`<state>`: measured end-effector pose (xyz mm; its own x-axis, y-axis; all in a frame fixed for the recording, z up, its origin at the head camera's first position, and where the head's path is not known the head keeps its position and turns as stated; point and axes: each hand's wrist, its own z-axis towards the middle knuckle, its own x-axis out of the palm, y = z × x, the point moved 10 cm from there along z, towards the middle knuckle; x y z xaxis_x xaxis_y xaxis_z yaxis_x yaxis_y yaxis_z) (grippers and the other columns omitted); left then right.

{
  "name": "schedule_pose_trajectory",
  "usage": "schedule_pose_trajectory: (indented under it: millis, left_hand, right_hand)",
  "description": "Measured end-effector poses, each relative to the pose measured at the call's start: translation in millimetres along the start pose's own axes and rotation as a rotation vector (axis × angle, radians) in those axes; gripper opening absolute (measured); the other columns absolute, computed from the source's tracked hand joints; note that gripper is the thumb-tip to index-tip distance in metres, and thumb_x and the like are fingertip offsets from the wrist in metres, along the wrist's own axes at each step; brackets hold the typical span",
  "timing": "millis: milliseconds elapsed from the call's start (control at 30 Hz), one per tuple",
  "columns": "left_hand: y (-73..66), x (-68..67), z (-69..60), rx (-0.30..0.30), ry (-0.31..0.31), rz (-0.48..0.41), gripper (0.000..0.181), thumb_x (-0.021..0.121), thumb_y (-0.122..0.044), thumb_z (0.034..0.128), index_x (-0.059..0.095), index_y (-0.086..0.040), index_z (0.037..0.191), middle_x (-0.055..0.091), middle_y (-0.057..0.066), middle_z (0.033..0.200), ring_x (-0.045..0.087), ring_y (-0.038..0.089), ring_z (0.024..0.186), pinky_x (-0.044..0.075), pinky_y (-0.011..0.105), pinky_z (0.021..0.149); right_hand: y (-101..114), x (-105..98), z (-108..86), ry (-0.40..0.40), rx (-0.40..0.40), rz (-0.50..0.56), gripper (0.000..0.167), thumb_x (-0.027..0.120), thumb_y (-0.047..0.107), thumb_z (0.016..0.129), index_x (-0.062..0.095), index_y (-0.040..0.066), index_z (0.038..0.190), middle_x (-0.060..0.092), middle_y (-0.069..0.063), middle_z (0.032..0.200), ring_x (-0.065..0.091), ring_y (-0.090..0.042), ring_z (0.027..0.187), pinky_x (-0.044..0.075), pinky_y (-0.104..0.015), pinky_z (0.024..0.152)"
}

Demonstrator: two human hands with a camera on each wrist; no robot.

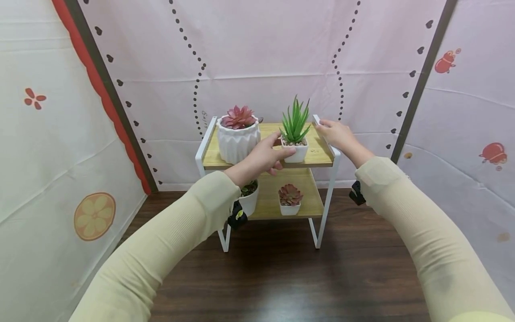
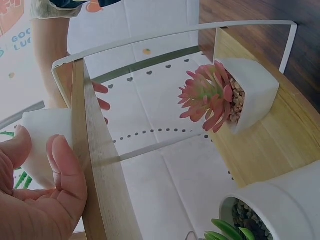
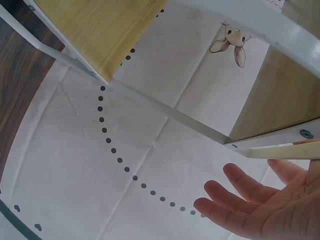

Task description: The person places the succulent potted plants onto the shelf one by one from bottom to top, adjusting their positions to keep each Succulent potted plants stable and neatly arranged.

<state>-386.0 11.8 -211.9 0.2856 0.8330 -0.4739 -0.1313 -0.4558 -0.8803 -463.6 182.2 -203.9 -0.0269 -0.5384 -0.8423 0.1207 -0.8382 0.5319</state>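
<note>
A small white square pot with a spiky green aloe plant stands at the front right of the shelf's top board. My left hand pinches this pot, thumb against its front and index finger at its left side. In the left wrist view the white pot shows between thumb and fingers. My right hand holds the white right side rail of the two-tier shelf. In the right wrist view its fingers extend loosely below the rail, while the thumb side lies against it.
A ribbed white pot with a pink succulent stands on the top board's left. Below are a small potted red succulent and a white pot with a green plant, partly hidden by my left wrist. Printed cloth surrounds the dark wooden floor.
</note>
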Motion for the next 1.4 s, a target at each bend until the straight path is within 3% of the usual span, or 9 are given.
schedule_pose_trajectory:
  millis: [433,633,800,933,1000,1100,1233,1400]
  left_hand:
    - [0.1,1.5,0.5,0.003,0.015,0.003,0.070,0.056,-0.031,0.0913,0.015,-0.021,0.148,0.029,0.007,0.149,0.057,0.022,0.075,0.048,0.023,0.051]
    - [1.8,0.4,0.7,-0.003,-0.001,0.012,0.079,0.059,-0.032,0.0889,0.008,-0.021,0.149,0.029,0.005,0.149,0.057,0.019,0.075,0.051,0.025,0.055]
    - [0.6,-4.9,-6.9,0.051,-0.048,0.056,0.087,0.062,-0.035,0.0864,0.004,-0.020,0.149,0.030,0.008,0.148,0.061,0.025,0.084,0.054,0.034,0.063]
    - [-3.9,-12.4,-21.4,0.146,-0.119,0.149,0.083,0.060,-0.040,0.0870,0.008,-0.017,0.148,0.034,0.010,0.145,0.057,0.030,0.105,0.050,0.041,0.084]
    - [-8.1,-16.0,-32.2,0.215,-0.142,0.210,0.078,0.059,-0.040,0.0878,0.015,-0.016,0.147,0.040,0.010,0.141,0.055,0.029,0.108,0.047,0.041,0.088]
    - [-15.0,-22.4,-52.6,0.329,-0.154,0.265,0.065,0.058,-0.036,0.0893,0.028,-0.015,0.143,0.050,0.009,0.133,0.058,0.025,0.091,0.049,0.037,0.079]
    - [-20.3,-41.4,-83.0,0.446,-0.190,0.250,0.050,0.059,-0.026,0.0895,0.043,-0.011,0.134,0.060,0.010,0.114,0.056,0.021,0.068,0.049,0.031,0.062]
    - [-14.2,-82.7,-111.6,0.500,-0.367,0.277,0.035,0.060,-0.018,0.0892,0.053,-0.003,0.120,0.061,0.012,0.095,0.058,0.021,0.076,0.050,0.030,0.064]
  right_hand:
    - [-1,0,1.2,-0.005,-0.001,-0.003,0.054,0.029,0.038,0.099,0.025,0.010,0.145,0.026,-0.019,0.147,0.021,-0.044,0.133,0.019,-0.056,0.107]
    - [-2,0,1.7,-0.008,0.002,0.001,0.053,0.029,0.036,0.099,0.025,0.010,0.145,0.026,-0.019,0.147,0.022,-0.044,0.133,0.019,-0.057,0.106]
    - [-3,-1,3.0,-0.007,-0.001,-0.006,0.053,0.029,0.036,0.099,0.025,0.010,0.145,0.027,-0.020,0.147,0.022,-0.044,0.133,0.019,-0.057,0.106]
    - [-4,-1,3.3,0.003,0.002,0.003,0.053,0.029,0.036,0.099,0.024,0.011,0.145,0.027,-0.020,0.146,0.023,-0.044,0.133,0.020,-0.056,0.106]
    - [-4,-1,3.2,0.005,0.004,0.003,0.052,0.029,0.036,0.100,0.024,0.011,0.145,0.028,-0.020,0.146,0.023,-0.043,0.133,0.021,-0.056,0.106]
    - [-4,0,3.1,0.012,0.008,-0.001,0.053,0.028,0.037,0.099,0.024,0.011,0.146,0.027,-0.020,0.147,0.022,-0.044,0.133,0.020,-0.057,0.106]
    - [-3,1,3.4,0.016,0.009,0.002,0.054,0.028,0.038,0.099,0.023,0.011,0.146,0.024,-0.019,0.148,0.019,-0.043,0.134,0.018,-0.057,0.106]
    - [0,-2,1.1,-0.016,-0.002,0.082,0.054,0.028,0.038,0.099,0.028,0.009,0.144,0.027,-0.018,0.147,0.024,-0.040,0.133,0.022,-0.053,0.107]
